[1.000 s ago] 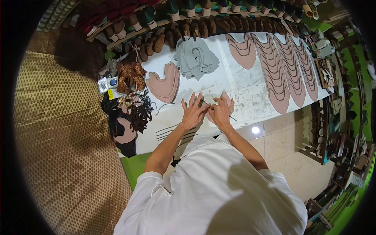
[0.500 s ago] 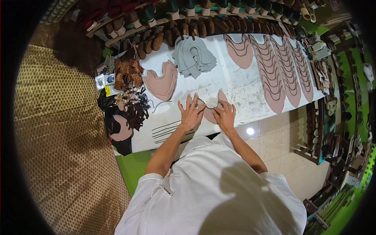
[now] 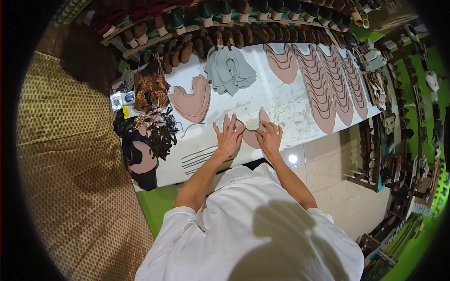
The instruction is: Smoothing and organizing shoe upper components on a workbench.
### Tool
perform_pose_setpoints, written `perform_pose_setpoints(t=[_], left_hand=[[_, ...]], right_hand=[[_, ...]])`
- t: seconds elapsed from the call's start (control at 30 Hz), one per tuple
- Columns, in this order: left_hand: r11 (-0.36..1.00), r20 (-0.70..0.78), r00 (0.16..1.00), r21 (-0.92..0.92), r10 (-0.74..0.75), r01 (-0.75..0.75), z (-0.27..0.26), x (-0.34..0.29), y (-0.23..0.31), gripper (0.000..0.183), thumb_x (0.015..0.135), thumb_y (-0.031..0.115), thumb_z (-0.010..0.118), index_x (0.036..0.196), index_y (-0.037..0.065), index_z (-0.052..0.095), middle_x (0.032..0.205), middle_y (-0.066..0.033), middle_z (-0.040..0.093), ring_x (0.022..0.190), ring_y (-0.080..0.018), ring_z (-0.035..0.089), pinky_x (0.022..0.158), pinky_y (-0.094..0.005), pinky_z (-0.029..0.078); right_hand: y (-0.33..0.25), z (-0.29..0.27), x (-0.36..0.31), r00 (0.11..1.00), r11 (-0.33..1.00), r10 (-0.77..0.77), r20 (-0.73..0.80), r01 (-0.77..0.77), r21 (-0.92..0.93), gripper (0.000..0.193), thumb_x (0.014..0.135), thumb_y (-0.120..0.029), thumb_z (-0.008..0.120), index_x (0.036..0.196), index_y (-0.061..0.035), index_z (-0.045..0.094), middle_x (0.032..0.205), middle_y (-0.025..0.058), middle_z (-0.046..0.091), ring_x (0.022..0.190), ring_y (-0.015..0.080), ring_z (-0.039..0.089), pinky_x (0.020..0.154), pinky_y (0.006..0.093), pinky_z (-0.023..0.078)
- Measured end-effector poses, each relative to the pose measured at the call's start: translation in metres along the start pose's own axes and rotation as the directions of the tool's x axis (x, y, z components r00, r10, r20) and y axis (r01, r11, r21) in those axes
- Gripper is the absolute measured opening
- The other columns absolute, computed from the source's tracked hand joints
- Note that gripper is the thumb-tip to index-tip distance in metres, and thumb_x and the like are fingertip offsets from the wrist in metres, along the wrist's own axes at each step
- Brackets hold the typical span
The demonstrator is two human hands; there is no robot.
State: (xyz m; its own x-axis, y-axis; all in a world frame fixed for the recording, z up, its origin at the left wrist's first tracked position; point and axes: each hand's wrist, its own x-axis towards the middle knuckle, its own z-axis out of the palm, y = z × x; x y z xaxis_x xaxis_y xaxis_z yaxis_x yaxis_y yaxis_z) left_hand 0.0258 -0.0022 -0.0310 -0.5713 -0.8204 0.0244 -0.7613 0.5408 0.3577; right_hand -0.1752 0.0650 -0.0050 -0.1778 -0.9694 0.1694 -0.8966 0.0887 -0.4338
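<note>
A pink U-shaped shoe upper piece (image 3: 253,139) lies flat near the table's front edge, between my two hands. A thin dark line follows part of its inner curve. My left hand (image 3: 228,137) rests over its left arm, several fingers stretched and spread, the thumb side at the inner edge. My right hand (image 3: 269,139) has bent fingers, their tips pressed together at the right side of the inner curve. Whether they pinch the piece or a strip on it is too small to tell for sure. Several thin dark strips (image 3: 199,159) lie left of my left wrist.
Pink pieces with dark-edged curves (image 3: 321,117) overlap in rows on the right. A grey stack of cut pieces (image 3: 229,70) and a pink stack (image 3: 191,100) lie farther back. Dark scraps (image 3: 162,140) pile at left. Shoe lasts (image 3: 227,37) line racks behind the white table (image 3: 281,105).
The view has shifted slightly, so the table and its contents sit a little to the left. Both hands stay at the pink piece with almost the same finger positions.
</note>
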Motion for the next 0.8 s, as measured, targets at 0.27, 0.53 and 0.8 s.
perform_pose_setpoints(t=[0.27,0.53,0.8], left_hand=[[0.999,0.043,0.998,-0.006,-0.044,0.045,-0.002,-0.006,-0.002,0.040,0.098,0.031,0.066,0.137,0.038,0.069,0.175,-0.0115,0.017,0.160,-0.0401,0.011,0.111,-0.0833,0.008],[0.997,0.037,0.997,0.053,-0.062,0.060,-0.004,-0.002,0.006,0.042,0.099,0.033,0.065,0.140,0.040,0.065,0.174,-0.0121,0.019,0.159,-0.0408,0.013,0.110,-0.0822,0.012],[0.995,0.021,1.000,0.100,-0.004,0.002,-0.008,-0.002,0.011,0.042,0.099,0.031,0.065,0.140,0.038,0.065,0.175,-0.0123,0.019,0.159,-0.0405,0.016,0.111,-0.0819,0.013]], right_hand=[[-0.011,-0.009,0.009,0.992,0.990,-0.052,0.118,0.035,0.139,0.013,0.084,-0.020,0.074,0.083,-0.0068,0.076,0.134,0.0086,0.062,0.137,0.0284,0.049,0.120,0.0626,0.023],[0.008,0.002,0.007,0.962,0.965,-0.203,0.183,0.165,0.206,0.014,0.084,-0.019,0.071,0.086,-0.0056,0.075,0.139,0.0105,0.058,0.144,0.0363,0.042,0.121,0.0672,0.015],[0.016,-0.001,0.004,0.966,0.979,-0.117,0.231,0.074,0.189,0.022,0.086,-0.030,0.079,0.086,-0.0082,0.077,0.146,0.0086,0.054,0.147,0.0351,0.037,0.121,0.0667,0.012]])
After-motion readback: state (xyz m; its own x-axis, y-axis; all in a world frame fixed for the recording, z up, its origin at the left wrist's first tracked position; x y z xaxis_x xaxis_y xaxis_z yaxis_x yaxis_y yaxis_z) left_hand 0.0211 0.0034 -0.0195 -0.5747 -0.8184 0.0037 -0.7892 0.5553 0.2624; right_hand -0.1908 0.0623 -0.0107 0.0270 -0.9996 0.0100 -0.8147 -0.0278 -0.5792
